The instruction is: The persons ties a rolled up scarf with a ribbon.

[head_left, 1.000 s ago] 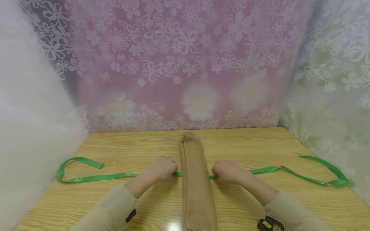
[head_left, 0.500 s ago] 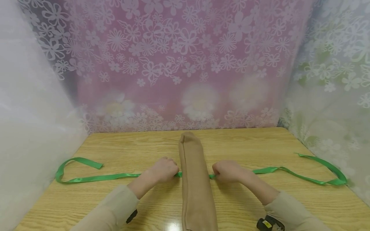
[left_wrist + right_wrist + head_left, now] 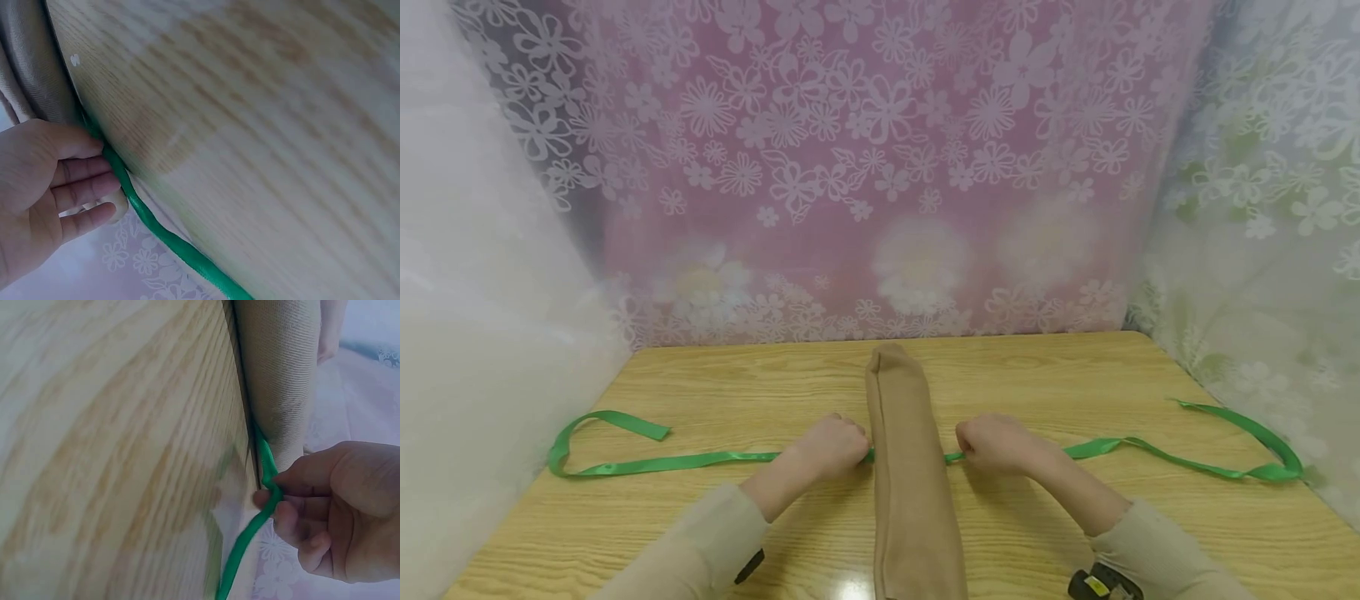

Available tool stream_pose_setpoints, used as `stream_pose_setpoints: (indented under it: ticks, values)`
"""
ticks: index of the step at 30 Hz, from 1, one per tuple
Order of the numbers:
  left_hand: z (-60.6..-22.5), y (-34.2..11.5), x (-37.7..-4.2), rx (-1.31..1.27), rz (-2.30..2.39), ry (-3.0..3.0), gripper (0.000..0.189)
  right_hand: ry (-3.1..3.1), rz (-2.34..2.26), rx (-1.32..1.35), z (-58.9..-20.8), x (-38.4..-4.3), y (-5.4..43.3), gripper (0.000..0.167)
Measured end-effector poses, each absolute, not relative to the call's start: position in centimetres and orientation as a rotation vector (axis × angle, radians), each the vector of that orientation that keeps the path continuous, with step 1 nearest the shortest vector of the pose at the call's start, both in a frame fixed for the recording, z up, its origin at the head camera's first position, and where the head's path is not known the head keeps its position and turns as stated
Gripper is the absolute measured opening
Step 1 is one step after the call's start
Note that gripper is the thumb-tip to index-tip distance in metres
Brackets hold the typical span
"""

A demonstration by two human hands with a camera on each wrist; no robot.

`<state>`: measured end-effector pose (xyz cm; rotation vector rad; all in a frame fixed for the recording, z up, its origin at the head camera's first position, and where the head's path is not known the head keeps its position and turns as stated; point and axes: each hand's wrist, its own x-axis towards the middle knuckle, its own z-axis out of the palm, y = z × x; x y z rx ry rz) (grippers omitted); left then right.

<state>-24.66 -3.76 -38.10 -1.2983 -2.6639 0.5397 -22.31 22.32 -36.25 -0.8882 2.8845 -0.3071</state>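
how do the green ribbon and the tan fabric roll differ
The green ribbon is thin and shiny; the tan fabric roll is thick and matte. The ribbon runs side to side under the roll, its ends curling back; the roll lies fairly straight, near to far. Both are long, on the wooden table.

Green ribbon (image 3: pixel 700 459) part-hidden under brown cloth roll (image 3: pixel 916 492), itself cropped at head view's bottom

My left hand (image 3: pixel 833 447) grips a green ribbon (image 3: pixel 692 461) right beside the long brown cloth (image 3: pixel 916 492), and my right hand (image 3: pixel 998 443) grips it near the other edge. The cloth lies across the ribbon, whose ends curl on my wooden table (image 3: pixel 760 383) before a pink flowered curtain (image 3: pixel 880 167).
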Motion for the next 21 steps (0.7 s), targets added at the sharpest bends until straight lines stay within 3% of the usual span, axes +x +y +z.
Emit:
stream_pose_setpoints:
  ticks: [10, 14, 21]
  values:
    - [-38.1, -4.2, -24.7, -1.285, 0.462, -2.731, 0.008, 2.808, -0.422, -0.889, -36.1, -22.5, 22.9, 0.013]
    - [-37.9, -4.5, -24.6, -1.283, 0.432, -2.729, 0.015, 2.769, -0.425, -0.861, -36.1, -22.5, 23.2, 0.009]
    - [-37.5, -5.3, -24.6, -1.209, 0.396, -2.722, 0.008, 2.826, -0.355, -0.803, -35.6, -22.1, 23.5, 0.021]
